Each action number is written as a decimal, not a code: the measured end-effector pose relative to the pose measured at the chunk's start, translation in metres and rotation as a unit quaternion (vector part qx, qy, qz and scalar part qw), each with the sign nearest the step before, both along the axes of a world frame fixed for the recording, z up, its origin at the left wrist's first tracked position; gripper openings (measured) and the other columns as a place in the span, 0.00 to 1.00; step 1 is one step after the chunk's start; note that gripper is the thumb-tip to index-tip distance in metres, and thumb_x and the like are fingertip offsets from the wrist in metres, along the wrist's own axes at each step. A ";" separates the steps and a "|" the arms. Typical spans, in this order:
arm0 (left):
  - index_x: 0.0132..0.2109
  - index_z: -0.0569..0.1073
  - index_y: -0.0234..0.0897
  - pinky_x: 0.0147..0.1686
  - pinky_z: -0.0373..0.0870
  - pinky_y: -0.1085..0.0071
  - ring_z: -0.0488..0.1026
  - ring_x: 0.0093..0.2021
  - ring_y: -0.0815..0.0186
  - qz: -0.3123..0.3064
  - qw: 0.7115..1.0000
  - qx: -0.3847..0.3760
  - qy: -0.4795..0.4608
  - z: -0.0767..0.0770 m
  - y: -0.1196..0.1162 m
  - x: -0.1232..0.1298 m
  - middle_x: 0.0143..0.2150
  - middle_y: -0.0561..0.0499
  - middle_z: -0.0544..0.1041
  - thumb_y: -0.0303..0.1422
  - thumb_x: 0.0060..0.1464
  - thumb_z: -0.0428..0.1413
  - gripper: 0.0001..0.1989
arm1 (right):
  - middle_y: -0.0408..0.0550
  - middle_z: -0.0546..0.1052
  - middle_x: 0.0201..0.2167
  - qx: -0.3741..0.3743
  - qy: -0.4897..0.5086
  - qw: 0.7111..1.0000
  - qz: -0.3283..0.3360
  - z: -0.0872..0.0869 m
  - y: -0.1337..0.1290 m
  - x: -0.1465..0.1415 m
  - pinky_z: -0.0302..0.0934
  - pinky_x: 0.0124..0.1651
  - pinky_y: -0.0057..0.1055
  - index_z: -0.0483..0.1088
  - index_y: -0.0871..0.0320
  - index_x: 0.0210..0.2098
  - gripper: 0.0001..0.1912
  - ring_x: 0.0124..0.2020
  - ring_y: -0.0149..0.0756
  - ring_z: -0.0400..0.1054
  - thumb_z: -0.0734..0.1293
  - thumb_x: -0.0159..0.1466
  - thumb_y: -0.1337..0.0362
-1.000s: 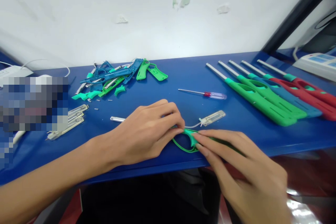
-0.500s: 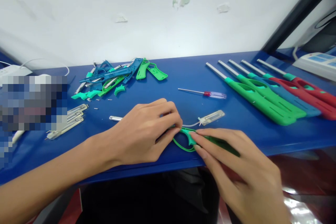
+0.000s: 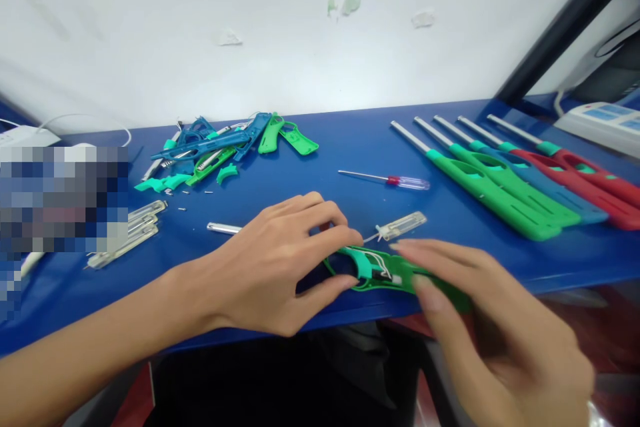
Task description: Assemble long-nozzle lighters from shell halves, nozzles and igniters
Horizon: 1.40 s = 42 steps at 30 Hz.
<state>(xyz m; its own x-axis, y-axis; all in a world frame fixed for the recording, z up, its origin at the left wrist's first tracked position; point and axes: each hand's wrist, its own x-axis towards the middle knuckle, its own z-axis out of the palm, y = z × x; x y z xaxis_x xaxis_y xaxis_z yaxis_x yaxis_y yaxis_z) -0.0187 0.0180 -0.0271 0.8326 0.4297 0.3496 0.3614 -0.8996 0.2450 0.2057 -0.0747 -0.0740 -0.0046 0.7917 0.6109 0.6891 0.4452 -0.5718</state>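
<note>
Head view: left on the worktop [image 3: 280, 177], clear tanks [image 3: 131, 235] lie near a parts pile [image 3: 213, 150]. The left hand's [image 3: 283, 260] fingers grip a green shell [image 3: 407, 273] at the worktop's front edge, around its teal trigger [image 3: 364, 264]; white wires [image 3: 384, 265] show inside. Beyond are a screwdriver [image 3: 407, 183] and 1 clear tank [image 3: 405, 225]. The right hand's [image 3: 505, 327] blurred fingers overlap the shell, parted; whether they grip, I cannot tell. Rightmost, 5 lighters [image 3: 505, 203] lie side by side.
</note>
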 end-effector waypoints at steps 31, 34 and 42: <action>0.55 0.78 0.32 0.46 0.70 0.59 0.74 0.42 0.59 -0.020 0.998 0.051 0.020 -0.002 -0.002 -0.002 0.48 0.42 0.77 0.36 0.69 0.56 0.14 | 0.46 0.78 0.56 0.007 -0.135 0.984 0.116 -0.007 -0.007 0.036 0.70 0.59 0.40 0.74 0.52 0.60 0.23 0.60 0.42 0.69 0.68 0.69 0.75; 0.53 0.79 0.34 0.46 0.71 0.60 0.74 0.43 0.60 -0.020 0.998 0.052 0.017 -0.002 0.000 -0.001 0.48 0.43 0.78 0.34 0.70 0.54 0.12 | 0.46 0.79 0.55 0.002 -0.123 0.984 0.132 -0.008 -0.005 0.038 0.72 0.57 0.41 0.74 0.51 0.61 0.25 0.60 0.43 0.70 0.68 0.67 0.76; 0.46 0.81 0.34 0.40 0.74 0.66 0.72 0.39 0.64 -0.027 0.998 0.039 -0.046 -0.008 0.001 0.005 0.43 0.43 0.79 0.32 0.69 0.56 0.09 | 0.42 0.82 0.45 -0.009 -0.077 0.989 0.128 -0.002 0.003 0.038 0.75 0.45 0.33 0.77 0.44 0.56 0.21 0.51 0.39 0.74 0.68 0.69 0.72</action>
<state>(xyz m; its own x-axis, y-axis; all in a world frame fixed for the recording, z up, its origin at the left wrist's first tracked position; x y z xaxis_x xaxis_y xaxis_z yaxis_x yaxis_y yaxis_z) -0.0137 0.0190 -0.0346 0.8164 0.3544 0.4560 0.2915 -0.9345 0.2044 0.2441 -0.0716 -0.0763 -0.2972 0.7639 0.5728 0.6351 0.6061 -0.4788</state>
